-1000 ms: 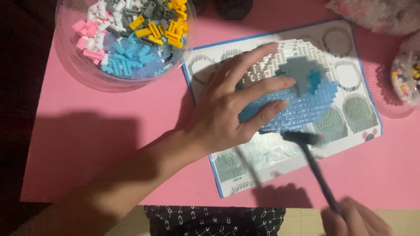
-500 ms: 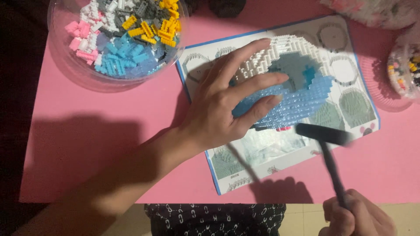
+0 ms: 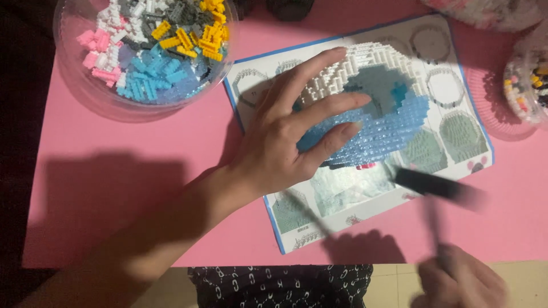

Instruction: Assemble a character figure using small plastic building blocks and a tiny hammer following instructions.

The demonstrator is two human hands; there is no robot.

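A pink table [image 3: 114, 188] carries an instruction sheet [image 3: 297, 222] toward its right edge. On the sheet, the left hand [image 3: 285, 142] lies open, pressing the blue-and-white brick model [image 3: 377, 114]. Right hand [image 3: 462, 282], at the near edge, grips a blurred black hammer [image 3: 434, 185].

A sheet of paper [image 3: 342, 194] is being kept flat on the counter [image 3: 114, 188]. A brick model [image 3: 377, 108] is being carried on top of the sheet. The left hand [image 3: 285, 137] is being laid on the model's left part. A bowl of small bricks [image 3: 142, 51] is being kept behind and to the left. A small hammer [image 3: 439, 188] is being held over the sheet's near right corner by the right hand [image 3: 462, 282]. Another tub [image 3: 528, 85] is being kept at the right edge.
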